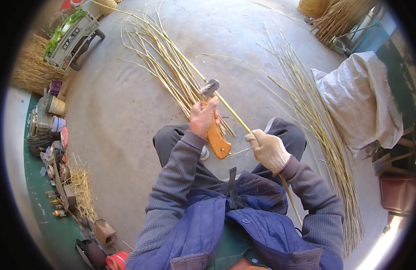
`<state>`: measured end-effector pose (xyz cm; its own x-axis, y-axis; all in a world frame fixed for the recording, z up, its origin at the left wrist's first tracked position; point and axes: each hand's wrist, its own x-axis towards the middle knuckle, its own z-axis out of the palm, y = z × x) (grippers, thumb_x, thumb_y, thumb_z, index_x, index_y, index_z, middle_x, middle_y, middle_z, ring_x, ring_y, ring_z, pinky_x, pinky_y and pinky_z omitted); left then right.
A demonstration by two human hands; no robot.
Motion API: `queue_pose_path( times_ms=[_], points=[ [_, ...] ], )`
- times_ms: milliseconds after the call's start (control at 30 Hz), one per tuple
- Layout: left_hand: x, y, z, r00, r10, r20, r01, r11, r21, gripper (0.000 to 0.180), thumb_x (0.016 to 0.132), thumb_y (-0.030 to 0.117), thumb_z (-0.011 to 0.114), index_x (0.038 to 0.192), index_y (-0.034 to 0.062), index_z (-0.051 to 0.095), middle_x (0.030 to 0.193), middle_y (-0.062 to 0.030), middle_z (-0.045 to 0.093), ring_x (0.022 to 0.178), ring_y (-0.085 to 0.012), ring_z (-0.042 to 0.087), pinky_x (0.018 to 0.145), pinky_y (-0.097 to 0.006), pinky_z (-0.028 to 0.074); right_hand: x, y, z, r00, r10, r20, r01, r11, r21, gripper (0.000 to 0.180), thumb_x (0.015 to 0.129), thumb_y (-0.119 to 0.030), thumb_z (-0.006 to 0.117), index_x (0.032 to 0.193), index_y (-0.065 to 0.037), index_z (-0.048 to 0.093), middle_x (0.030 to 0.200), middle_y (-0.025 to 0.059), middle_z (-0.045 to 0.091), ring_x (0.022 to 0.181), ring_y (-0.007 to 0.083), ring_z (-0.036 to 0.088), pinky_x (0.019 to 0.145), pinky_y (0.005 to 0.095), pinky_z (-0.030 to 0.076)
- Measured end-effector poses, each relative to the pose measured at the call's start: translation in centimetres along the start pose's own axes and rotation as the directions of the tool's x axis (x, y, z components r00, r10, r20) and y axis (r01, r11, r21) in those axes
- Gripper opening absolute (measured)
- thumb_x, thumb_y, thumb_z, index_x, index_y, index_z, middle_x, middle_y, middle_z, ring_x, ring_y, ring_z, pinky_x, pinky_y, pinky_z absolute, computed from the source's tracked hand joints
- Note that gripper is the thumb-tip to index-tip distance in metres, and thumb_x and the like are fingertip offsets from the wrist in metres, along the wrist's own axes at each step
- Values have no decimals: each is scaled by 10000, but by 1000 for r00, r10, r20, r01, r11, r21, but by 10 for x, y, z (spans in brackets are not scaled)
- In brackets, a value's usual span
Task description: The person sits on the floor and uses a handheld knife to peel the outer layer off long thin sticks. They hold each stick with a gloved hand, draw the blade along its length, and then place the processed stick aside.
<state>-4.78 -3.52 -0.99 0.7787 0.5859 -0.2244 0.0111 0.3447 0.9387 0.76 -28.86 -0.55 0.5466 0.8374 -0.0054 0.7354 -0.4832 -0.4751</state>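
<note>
My bare left hand point(201, 119) is closed around a wooden-handled hand tool point(218, 139) with a short dark metal head. The head rests against a long thin yellowish stick point(232, 111), which slants from the far left down past my lap. My right hand point(268, 150), in a cream knitted glove, grips that same stick below the tool. Its lower end runs under my right forearm. Beyond my left hand, a loose bundle of similar sticks point(165, 63) lies on the floor, its near ends partly hidden by the hand and tool.
On my right, a second spread of long thin sticks point(318, 121) lies beside a white woven sack point(359, 96). Along the left wall stand tubs, odds and ends and a straw pile point(83, 189). A small cart point(73, 38) is at the far left. My knees flank the work.
</note>
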Motion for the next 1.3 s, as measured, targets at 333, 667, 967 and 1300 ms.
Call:
queue_pose_path(
  times_ms=[333, 667, 967, 1300],
  points=[
    [89, 95, -124, 962, 187, -201, -147, 969, 197, 255, 1007, 299, 772, 954, 66, 684, 682, -3, 607, 512, -102, 572, 470, -250, 496, -194, 18, -25, 975, 122, 183, -139, 987, 79, 199, 1065, -244, 609, 1111, -72, 699, 728, 120, 695, 649, 271, 721, 589, 383, 573],
    [22, 56, -23, 990, 144, -14, -140, 980, 144, 273, 1038, 301, 742, 1085, 47, 656, 680, -5, 608, 510, -96, 576, 459, -253, 476, -25, -3, -47, 995, 44, 86, -77, 898, 433, 314, 1105, -264, 563, 1273, -6, 627, 803, 86, 663, 676, 139, 669, 640, 306, 561],
    [-11, 35, 6, 995, 94, -38, -81, 962, 262, 284, 1020, 304, 761, 1059, 43, 656, 670, 1, 600, 490, -97, 569, 435, -248, 464, 35, -30, -4, 972, -50, -228, 54, 999, 8, 189, 1069, -251, 620, 1019, -68, 610, 593, 138, 615, 571, 343, 687, 486, 433, 514],
    [102, 200, -215, 838, 351, -418, -224, 919, 323, 381, 938, 412, 840, 937, 69, 673, 752, -27, 626, 594, -121, 604, 523, -269, 516, -144, 19, -4, 988, -157, -1, 157, 986, 58, 117, 956, -190, 697, 877, -139, 626, 604, 86, 588, 508, 315, 612, 486, 467, 463]
  ],
)
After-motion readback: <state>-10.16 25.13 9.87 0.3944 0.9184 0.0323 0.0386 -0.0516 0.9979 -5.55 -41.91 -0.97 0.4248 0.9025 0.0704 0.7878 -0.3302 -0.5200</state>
